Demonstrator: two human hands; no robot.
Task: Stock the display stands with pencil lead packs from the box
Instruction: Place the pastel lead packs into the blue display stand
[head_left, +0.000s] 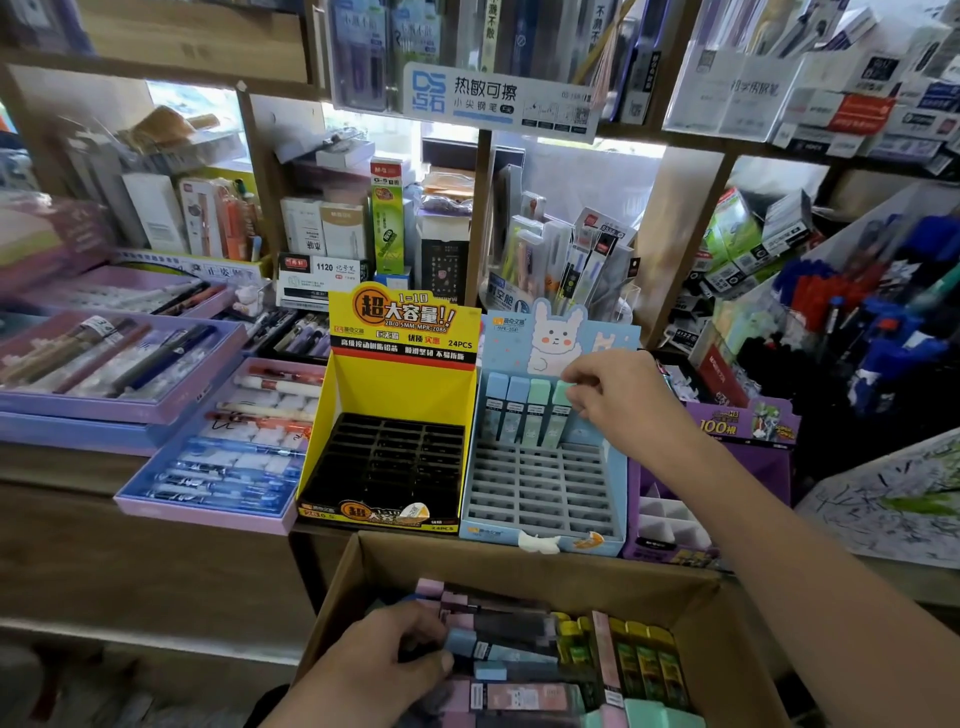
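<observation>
Reaching into the blue stand (540, 488), the right hand (618, 387) pinches a green lead pack (563, 397) by its cap, seating it in the back row beside three others. The left hand (387, 660) is down in the cardboard box (519, 558), fingers closed around a blue pack (467, 642). I'd say it should go straight down into its slot, kept upright like its neighbours. The yellow stand (400, 415) alongside holds nothing yet, on a wooden counter (145, 530) crowded with pen trays (218, 457) and stationery shelves behind.
</observation>
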